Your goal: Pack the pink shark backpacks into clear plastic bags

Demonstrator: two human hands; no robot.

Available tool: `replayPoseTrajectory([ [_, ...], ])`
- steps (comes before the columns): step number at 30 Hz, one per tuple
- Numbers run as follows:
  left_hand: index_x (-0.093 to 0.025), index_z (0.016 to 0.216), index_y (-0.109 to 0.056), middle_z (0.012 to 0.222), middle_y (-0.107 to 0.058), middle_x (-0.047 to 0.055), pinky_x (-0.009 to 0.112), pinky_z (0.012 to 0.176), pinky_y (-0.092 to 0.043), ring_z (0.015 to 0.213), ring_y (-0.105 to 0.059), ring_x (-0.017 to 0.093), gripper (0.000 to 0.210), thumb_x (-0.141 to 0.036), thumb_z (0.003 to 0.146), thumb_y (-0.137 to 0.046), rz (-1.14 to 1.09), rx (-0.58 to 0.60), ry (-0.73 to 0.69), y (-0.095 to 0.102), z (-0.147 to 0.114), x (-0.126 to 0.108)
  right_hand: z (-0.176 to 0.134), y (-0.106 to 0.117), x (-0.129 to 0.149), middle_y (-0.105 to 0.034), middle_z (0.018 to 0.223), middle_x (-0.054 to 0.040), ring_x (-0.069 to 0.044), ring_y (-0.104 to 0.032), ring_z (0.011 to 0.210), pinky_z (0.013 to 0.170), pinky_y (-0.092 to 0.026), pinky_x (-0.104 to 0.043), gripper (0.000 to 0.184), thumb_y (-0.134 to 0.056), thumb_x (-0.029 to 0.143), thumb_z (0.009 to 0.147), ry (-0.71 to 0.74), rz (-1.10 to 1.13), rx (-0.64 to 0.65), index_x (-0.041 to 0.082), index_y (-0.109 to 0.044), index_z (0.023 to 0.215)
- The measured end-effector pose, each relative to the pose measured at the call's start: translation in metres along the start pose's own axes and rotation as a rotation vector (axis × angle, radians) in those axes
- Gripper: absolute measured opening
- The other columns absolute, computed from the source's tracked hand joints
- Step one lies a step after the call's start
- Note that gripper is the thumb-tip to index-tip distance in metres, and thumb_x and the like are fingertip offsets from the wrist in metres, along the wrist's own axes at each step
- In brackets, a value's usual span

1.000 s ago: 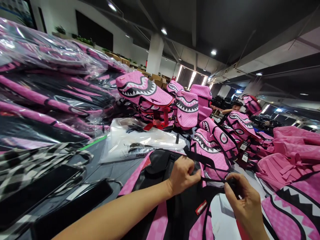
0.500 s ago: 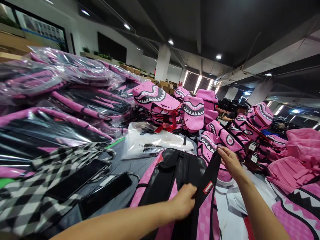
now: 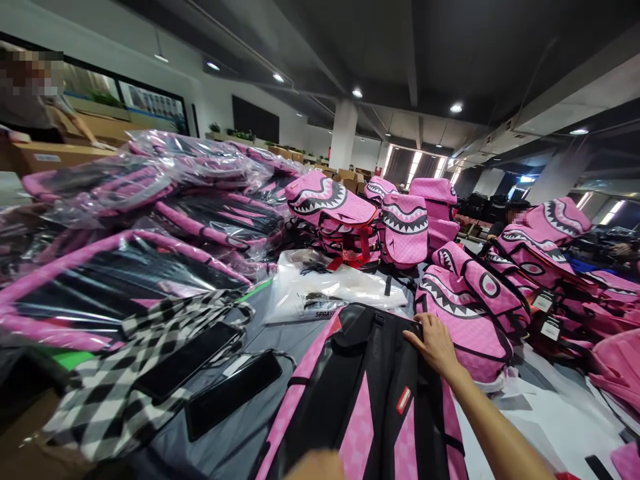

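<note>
A pink and black backpack [image 3: 357,413] lies in front of me, its black back panel and shoulder straps facing up. My right hand [image 3: 436,345] is at its upper right corner, thumb and fingers closed on the top of the right shoulder strap [image 3: 400,373], which bears a small red label. Low at the bottom edge, my left hand [image 3: 316,465] shows only as a blurred patch over the backpack's lower part; its fingers cannot be made out. Just beyond the backpack lies a clear plastic bag [image 3: 330,290] with black print.
Plastic-wrapped backpacks [image 3: 200,220] are heaped at left. Pink shark-mouth backpacks [image 3: 460,307] stand behind and to the right. Two black phone-like slabs [image 3: 235,393] lie beside a checked cloth [image 3: 110,393]. Another person [image 3: 30,100] is by cardboard boxes [image 3: 65,157] at far left.
The right strap, earlier lifted and angled, now lies flat along the backpack. My right hand has come down with it. My left hand has moved down toward me, mostly out of view.
</note>
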State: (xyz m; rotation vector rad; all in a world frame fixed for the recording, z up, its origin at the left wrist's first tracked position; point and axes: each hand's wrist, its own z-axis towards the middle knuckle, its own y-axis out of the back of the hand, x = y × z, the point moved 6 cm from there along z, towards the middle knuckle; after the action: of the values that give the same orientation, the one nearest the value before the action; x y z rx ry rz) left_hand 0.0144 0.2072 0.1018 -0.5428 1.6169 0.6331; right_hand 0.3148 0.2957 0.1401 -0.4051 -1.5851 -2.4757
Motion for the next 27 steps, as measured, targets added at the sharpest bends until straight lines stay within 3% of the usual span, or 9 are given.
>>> replayPoseTrajectory([
  [2, -0.027, 0.088, -0.073, 0.092, -0.073, 0.007, 0.039, 0.094, -0.052, 0.115, -0.065, 0.035, 0.033, -0.059, 0.081, -0.072, 0.125, -0.122, -0.081, 0.037, 0.044, -0.024, -0.004, -0.008, -0.007, -0.062, 0.13, -0.0182, -0.035, -0.057, 0.124, 0.105, -0.043, -0.049, 0.057, -0.059, 0.061, 0.089, -0.008, -0.097, -0.052, 0.018, -0.059, 0.126],
  [4, -0.022, 0.114, -0.069, 0.122, -0.07, 0.014, 0.046, 0.111, -0.04, 0.135, -0.05, 0.04, 0.052, -0.058, 0.076, -0.074, 0.495, -0.418, -0.244, 0.078, 0.092, -0.052, -0.008, -0.022, -0.012, -0.062, 0.131, -0.0183, -0.034, -0.057, 0.126, 0.107, -0.043, -0.049, 0.056, -0.056, 0.059, 0.093, 0.002, -0.078, -0.063, 0.016, -0.057, 0.129],
  [5, -0.017, 0.12, -0.066, 0.132, -0.065, 0.019, 0.051, 0.115, -0.035, 0.141, -0.043, 0.043, 0.063, -0.057, 0.073, -0.076, 0.611, -0.502, -0.222, 0.092, 0.116, -0.056, -0.01, -0.029, -0.013, -0.064, 0.129, -0.0172, -0.033, -0.059, 0.124, 0.107, -0.045, -0.05, 0.055, -0.056, 0.059, 0.094, 0.025, -0.054, -0.075, 0.017, -0.058, 0.128],
  [7, -0.013, 0.123, -0.062, 0.135, -0.063, 0.024, 0.056, 0.113, -0.038, 0.137, -0.048, 0.045, 0.07, -0.06, 0.073, -0.074, 0.733, -0.489, -0.143, 0.103, 0.159, -0.046, -0.016, -0.038, -0.015, -0.066, 0.126, -0.0143, -0.032, -0.062, 0.12, 0.104, -0.049, -0.05, 0.051, -0.056, 0.058, 0.094, 0.092, 0.0, -0.161, 0.019, -0.057, 0.127],
  [9, -0.014, 0.126, -0.059, 0.137, -0.062, 0.022, 0.057, 0.113, -0.039, 0.133, -0.053, 0.042, 0.072, -0.058, 0.073, -0.075, 0.798, -0.494, -0.228, 0.101, 0.181, -0.031, -0.027, -0.041, -0.014, -0.067, 0.123, -0.0127, -0.03, -0.064, 0.116, 0.099, -0.053, -0.049, 0.047, -0.057, 0.055, 0.095, 0.185, 0.041, -0.316, 0.021, -0.055, 0.128],
  [12, -0.018, 0.132, -0.055, 0.138, -0.062, 0.017, 0.057, 0.115, -0.041, 0.132, -0.055, 0.037, 0.067, -0.042, 0.073, -0.078, 0.854, -0.531, -0.477, 0.087, 0.177, -0.006, -0.051, -0.041, -0.006, -0.068, 0.12, -0.0132, -0.029, -0.065, 0.114, 0.096, -0.055, -0.05, 0.043, -0.059, 0.048, 0.097, 0.313, 0.044, -0.539, 0.02, -0.053, 0.129],
  [15, -0.02, 0.133, -0.053, 0.14, -0.061, 0.015, 0.058, 0.113, -0.045, 0.132, -0.056, 0.036, 0.064, -0.027, 0.074, -0.076, 0.893, -0.535, -0.628, 0.078, 0.155, 0.016, -0.074, -0.042, 0.007, -0.068, 0.118, -0.0134, -0.029, -0.065, 0.112, 0.094, -0.055, -0.051, 0.042, -0.061, 0.045, 0.097, 0.353, 0.021, -0.587, 0.02, -0.053, 0.129],
  [21, -0.018, 0.123, -0.055, 0.123, -0.066, 0.013, 0.051, 0.105, -0.053, 0.124, -0.06, 0.031, 0.038, -0.015, 0.087, -0.063, 0.944, -0.535, -0.775, 0.064, 0.109, 0.036, -0.126, -0.048, 0.029, -0.068, 0.126, -0.0129, -0.029, -0.063, 0.119, 0.097, -0.055, -0.05, 0.041, -0.047, 0.04, 0.103, 0.305, -0.105, -0.388, 0.022, -0.051, 0.14],
  [27, -0.018, 0.11, -0.06, 0.115, -0.066, 0.011, 0.047, 0.098, -0.054, 0.113, -0.061, 0.03, 0.027, -0.035, 0.091, -0.07, 1.115, -0.282, -0.655, 0.053, 0.101, 0.044, -0.138, -0.059, 0.021, -0.07, 0.121, -0.0135, -0.029, -0.065, 0.114, 0.098, -0.053, -0.049, 0.034, -0.048, 0.036, 0.102, 0.23, -0.114, -0.148, 0.02, -0.059, 0.13],
])
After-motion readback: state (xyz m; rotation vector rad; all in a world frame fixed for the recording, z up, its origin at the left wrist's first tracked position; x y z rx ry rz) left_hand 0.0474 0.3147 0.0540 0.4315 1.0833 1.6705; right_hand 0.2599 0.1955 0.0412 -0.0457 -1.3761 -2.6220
